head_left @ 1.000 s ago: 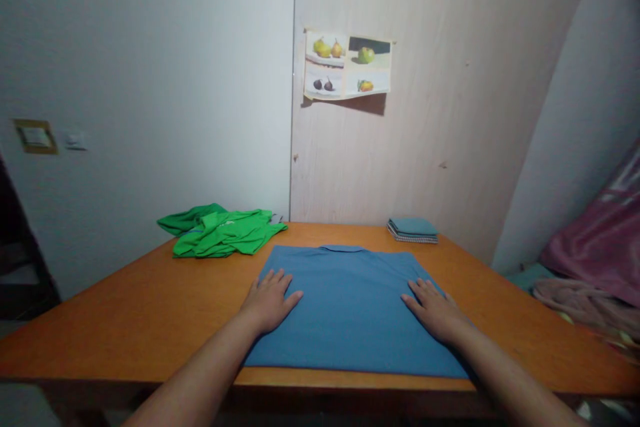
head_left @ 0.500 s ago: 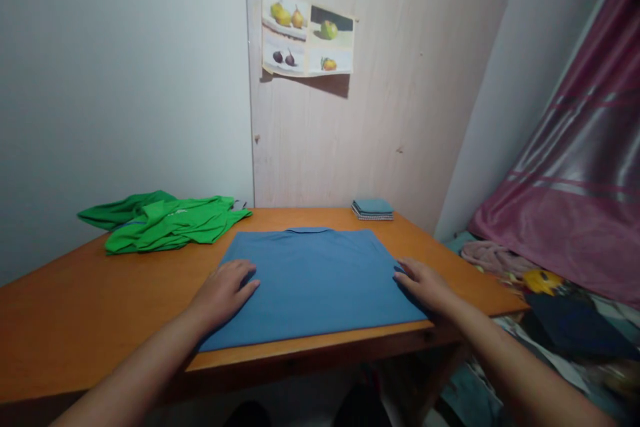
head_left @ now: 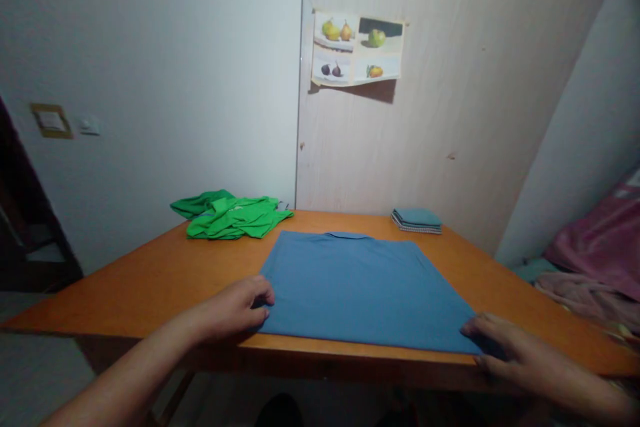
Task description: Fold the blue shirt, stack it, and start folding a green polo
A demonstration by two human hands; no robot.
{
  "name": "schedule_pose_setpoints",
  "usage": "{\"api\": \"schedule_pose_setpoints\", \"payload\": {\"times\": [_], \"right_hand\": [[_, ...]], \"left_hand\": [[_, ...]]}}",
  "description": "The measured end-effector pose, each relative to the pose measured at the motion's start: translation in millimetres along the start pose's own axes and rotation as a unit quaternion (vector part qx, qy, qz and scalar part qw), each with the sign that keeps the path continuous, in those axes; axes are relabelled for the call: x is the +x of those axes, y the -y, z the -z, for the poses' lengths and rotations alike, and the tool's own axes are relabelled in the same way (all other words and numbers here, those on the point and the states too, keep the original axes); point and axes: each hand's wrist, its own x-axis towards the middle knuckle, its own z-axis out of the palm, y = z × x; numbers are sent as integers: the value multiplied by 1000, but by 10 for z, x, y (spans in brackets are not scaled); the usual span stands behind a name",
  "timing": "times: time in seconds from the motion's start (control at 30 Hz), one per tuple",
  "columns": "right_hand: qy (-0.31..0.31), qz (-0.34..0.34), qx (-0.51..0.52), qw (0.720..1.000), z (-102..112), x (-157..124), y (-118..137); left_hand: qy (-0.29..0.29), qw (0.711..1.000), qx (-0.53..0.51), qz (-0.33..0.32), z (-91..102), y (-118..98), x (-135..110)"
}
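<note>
A blue collared shirt (head_left: 350,287) lies flat on the orange-brown wooden table (head_left: 150,287), its sides tucked under and its collar at the far edge. My left hand (head_left: 245,303) rests at the shirt's near left edge, fingers curved and thumb apart from them. At the near right corner is my right hand (head_left: 505,347), with thumb and fingers spread about the edge. Neither hand visibly pinches the cloth. The undersides of the fingers are hidden.
Crumpled green clothing (head_left: 235,217) lies at the table's back left. A small stack of folded clothes (head_left: 417,221) sits at the back right. Fruit pictures (head_left: 357,50) hang on the wall. Beyond the table's right edge are a pink curtain (head_left: 600,240) and piled cloth (head_left: 585,293).
The view has turned left, so the scene sits further right. My hands have moved toward the shirt's near edge, the right one to its near corner. The shirt still lies flat.
</note>
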Motion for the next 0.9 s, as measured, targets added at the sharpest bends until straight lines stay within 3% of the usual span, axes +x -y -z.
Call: {"api": "schedule_pose_setpoints", "payload": {"times": [0.2,0.6,0.7,0.9], "right_hand": [[-2,-13,-36,999,-83,-1,-139],[-56,-1,-44,997,-125,34,53],[-48,-2,-35,998,-129,50,16],[-62,9,36,997,-38,192,-35]], "left_hand": [[30,999,18,13,46,-58,-126],[12,998,60,-14,-9,-65,-116],[-6,998,47,-31,-37,-35,-100],[-10,999,-38,-4,-11,46,12]]}}
